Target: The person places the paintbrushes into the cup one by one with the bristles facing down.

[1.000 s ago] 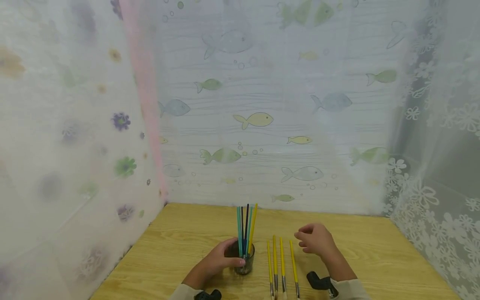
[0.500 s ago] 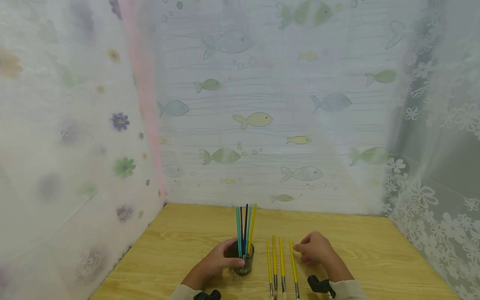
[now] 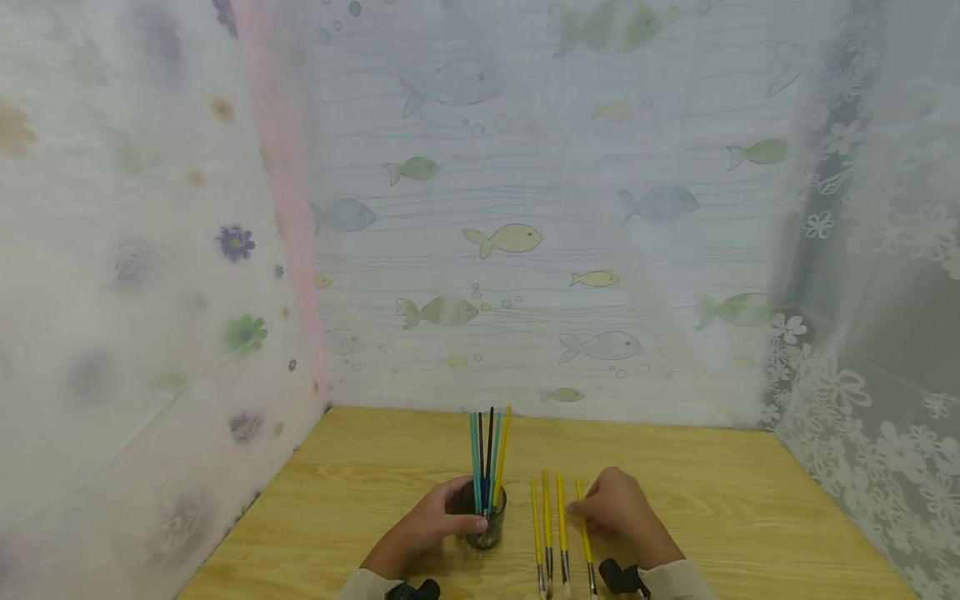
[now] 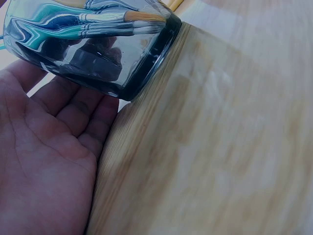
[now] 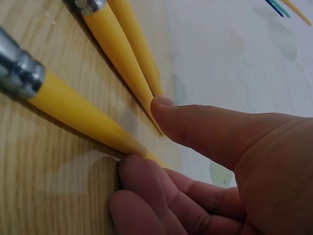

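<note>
My left hand (image 3: 423, 523) holds a clear dark-tinted glass (image 3: 489, 537) on the table, fingers and thumb around its side. Several paintbrushes with teal, dark and yellow handles (image 3: 501, 462) stand in the glass, bristles down, as the left wrist view shows through its wall (image 4: 146, 22). My right hand (image 3: 618, 508) is at the rightmost yellow paintbrush (image 3: 586, 533) of a row lying on the table. In the right wrist view, the fingers (image 5: 142, 178) touch or nearly touch that brush's handle (image 5: 83, 112). The thumb (image 5: 195, 125) is across from them, apart from the handle.
Other yellow paintbrushes (image 3: 562, 525) lie side by side between the glass and my right hand, bristles toward me. The wooden table (image 3: 720, 500) ends at a fish-patterned curtain (image 3: 517, 333). Flowered sheets hang at the left (image 3: 150, 333) and right (image 3: 862, 400).
My right hand has come down and moved left, from above the table to the rightmost yellow paintbrush. The left hand keeps its hold on the glass.
</note>
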Available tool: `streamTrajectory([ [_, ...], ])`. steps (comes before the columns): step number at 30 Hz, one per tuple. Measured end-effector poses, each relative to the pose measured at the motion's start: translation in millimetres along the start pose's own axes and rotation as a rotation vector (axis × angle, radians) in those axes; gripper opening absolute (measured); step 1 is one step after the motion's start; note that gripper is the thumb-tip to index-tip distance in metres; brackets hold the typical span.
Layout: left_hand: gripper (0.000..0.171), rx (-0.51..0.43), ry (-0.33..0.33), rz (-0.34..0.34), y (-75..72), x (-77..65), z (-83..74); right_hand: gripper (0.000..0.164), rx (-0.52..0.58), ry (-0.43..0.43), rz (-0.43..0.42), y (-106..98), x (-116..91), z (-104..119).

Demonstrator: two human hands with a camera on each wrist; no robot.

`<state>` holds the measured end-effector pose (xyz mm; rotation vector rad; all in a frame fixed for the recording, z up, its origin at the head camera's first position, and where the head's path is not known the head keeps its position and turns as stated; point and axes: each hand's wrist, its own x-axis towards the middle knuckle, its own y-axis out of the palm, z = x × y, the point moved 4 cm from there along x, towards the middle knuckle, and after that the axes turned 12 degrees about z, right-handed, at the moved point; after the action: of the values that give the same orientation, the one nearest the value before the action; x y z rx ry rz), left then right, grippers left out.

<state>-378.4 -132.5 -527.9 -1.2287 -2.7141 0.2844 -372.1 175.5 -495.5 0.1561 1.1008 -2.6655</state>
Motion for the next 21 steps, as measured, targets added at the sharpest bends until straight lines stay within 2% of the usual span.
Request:
streamTrajectory([
  [7,0.056,-0.024,0.008,0.02,0.8,0.3,1.2,0.026,-0.026,-0.043,-0.03,6.5,-2.4,7.0],
  [12,0.059,-0.001,-0.003,0.007,1.2,0.2,0.0,0.027,-0.04,-0.053,-0.034,7.3,-1.2,5.9],
  [21,0.068,0.011,-0.033,-0.014,1.7,-2.2,-1.9,0.029,-0.035,-0.021,-0.049,1.2,0.8,6.8],
])
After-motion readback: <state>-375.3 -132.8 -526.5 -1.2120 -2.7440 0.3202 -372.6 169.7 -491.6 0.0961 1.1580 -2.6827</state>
